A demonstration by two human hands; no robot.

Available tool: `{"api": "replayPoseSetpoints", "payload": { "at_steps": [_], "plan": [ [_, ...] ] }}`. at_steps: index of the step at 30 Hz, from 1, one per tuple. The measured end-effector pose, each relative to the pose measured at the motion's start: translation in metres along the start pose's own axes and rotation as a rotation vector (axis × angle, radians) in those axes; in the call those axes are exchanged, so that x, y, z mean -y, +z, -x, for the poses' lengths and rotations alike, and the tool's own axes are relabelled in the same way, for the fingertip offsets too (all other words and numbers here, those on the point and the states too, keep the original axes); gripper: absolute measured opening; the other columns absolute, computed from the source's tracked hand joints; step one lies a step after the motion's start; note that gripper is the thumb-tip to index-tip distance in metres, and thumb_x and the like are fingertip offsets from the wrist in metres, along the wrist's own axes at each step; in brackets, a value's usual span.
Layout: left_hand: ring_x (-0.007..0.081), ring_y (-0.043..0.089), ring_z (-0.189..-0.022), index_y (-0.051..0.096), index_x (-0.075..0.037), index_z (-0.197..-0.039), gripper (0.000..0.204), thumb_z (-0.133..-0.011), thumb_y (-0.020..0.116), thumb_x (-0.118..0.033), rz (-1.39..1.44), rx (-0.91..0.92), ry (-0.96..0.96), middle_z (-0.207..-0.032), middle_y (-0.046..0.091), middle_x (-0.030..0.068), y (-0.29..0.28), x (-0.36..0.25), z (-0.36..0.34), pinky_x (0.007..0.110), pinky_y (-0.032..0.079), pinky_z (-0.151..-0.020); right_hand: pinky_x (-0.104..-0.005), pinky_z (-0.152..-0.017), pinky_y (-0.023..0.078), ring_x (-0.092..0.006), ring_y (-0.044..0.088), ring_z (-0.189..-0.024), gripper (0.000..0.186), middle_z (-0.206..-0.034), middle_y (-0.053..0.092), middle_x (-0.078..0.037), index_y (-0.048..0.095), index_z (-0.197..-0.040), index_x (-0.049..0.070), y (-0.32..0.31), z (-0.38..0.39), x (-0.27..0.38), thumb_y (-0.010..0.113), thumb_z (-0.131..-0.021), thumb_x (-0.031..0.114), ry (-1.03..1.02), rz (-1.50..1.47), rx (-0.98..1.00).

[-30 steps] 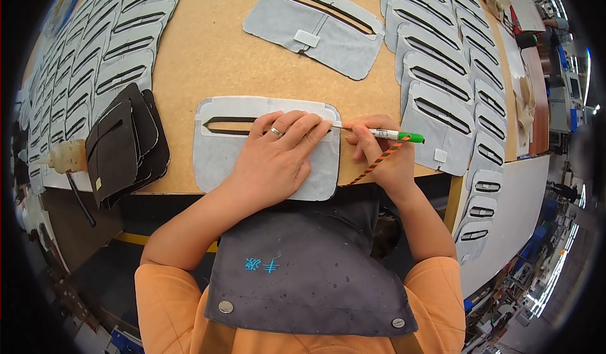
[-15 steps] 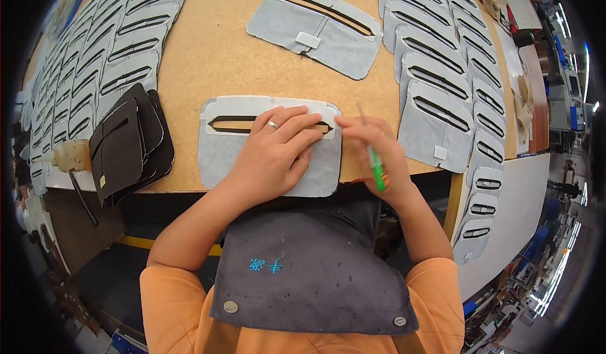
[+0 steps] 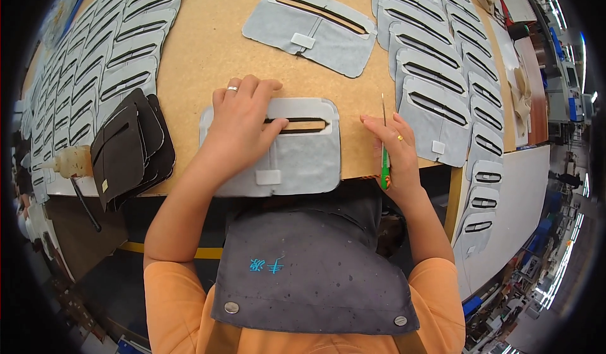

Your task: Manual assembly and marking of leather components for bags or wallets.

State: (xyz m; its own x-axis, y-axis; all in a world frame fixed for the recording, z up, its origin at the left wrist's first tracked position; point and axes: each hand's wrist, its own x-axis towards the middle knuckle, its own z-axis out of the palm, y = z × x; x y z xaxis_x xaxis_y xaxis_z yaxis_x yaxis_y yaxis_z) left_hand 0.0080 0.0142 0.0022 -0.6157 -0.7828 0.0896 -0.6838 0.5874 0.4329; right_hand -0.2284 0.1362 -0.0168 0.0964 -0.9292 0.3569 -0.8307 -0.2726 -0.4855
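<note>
While the left hand lies spread, its grip open, over the left part of a grey rectangular fabric panel at the brown wooden counter's near edge, the right hand grips a slender green-handled metal-tipped tool, apart from the panel. Judged step: positioning the panel by hand, tool idle. Any further handling calls for flat fabric and a controlled tip. Hidden: the panel's left end, under the left hand. Whether the tip touches the counter cannot be determined.
</note>
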Motion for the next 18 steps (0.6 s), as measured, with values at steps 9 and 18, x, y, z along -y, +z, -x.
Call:
{"api": "replayPoseSetpoints", "payload": {
  "at_steps": [9,18],
  "plan": [
    [0.0110,0.052,-0.062,0.051,-0.001,-0.102,0.021,-0.095,0.051,-0.021,1.156,-0.234,-0.438,-0.084,0.055,0.0039,0.001,0.009,0.027,0.024,0.042,-0.058,-0.0302,-0.083,0.045,-0.0238,0.057,-0.097,0.023,-0.105,0.059,-0.015,0.061,-0.110,0.000,-0.020,-0.010,0.002,0.059,-0.089,0.008,0.067,-0.160,-0.294],
    [0.0141,0.056,-0.054,0.061,-0.001,-0.082,0.027,-0.094,0.054,-0.025,0.718,0.531,-0.602,-0.063,0.058,0.0054,-0.039,-0.012,0.068,0.027,0.042,-0.050,-0.0250,-0.076,0.046,-0.0136,0.059,-0.087,0.017,-0.092,0.061,-0.007,0.060,-0.099,0.000,0.004,-0.024,0.011,0.052,-0.095,0.015,0.315,-0.869,-0.025]
  ]
}}
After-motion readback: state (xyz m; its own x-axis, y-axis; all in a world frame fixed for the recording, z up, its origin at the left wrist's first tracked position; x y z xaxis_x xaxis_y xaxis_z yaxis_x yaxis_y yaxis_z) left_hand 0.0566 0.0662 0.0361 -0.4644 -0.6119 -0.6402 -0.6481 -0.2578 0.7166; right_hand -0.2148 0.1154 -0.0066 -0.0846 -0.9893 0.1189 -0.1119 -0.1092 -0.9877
